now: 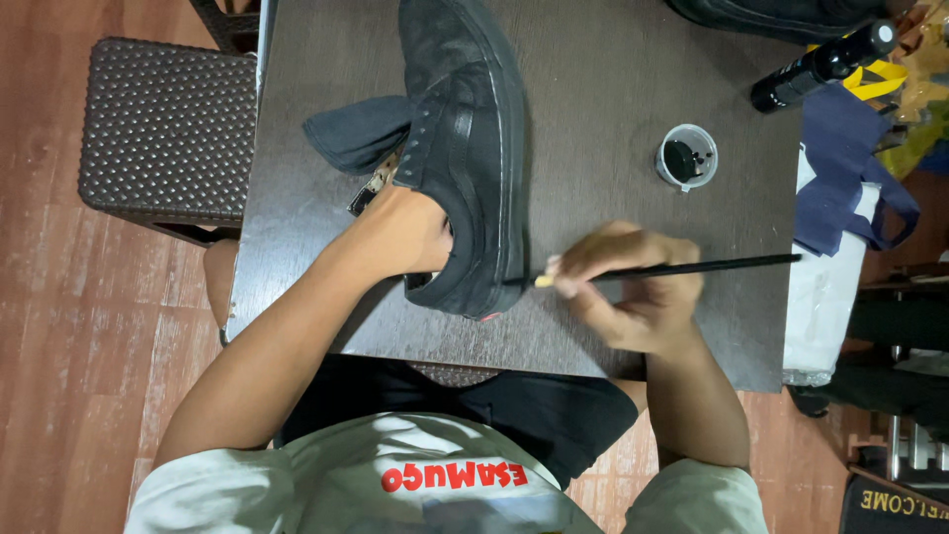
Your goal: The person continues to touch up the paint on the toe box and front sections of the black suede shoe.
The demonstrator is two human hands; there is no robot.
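A black sneaker point(465, 148) lies on a dark table point(613, 109), toe pointing away from me. My left hand point(400, 232) is pushed into the shoe's opening at the heel, its fingers hidden inside, holding the shoe steady. My right hand point(633, 287) pinches a thin black brush point(692, 267), and the brush tip touches the sneaker's sole edge near the heel. A small round cup of black liquid point(686, 157) stands to the right of the shoe. A dark cloth point(356, 133) sticks out from the shoe's left side.
A black bottle point(820, 64) lies at the table's far right corner beside a navy cloth point(850, 168) and white material point(820, 297). Another dark shoe point(771, 15) sits at the far edge. A woven brown stool point(163, 129) stands on the wooden floor to the left.
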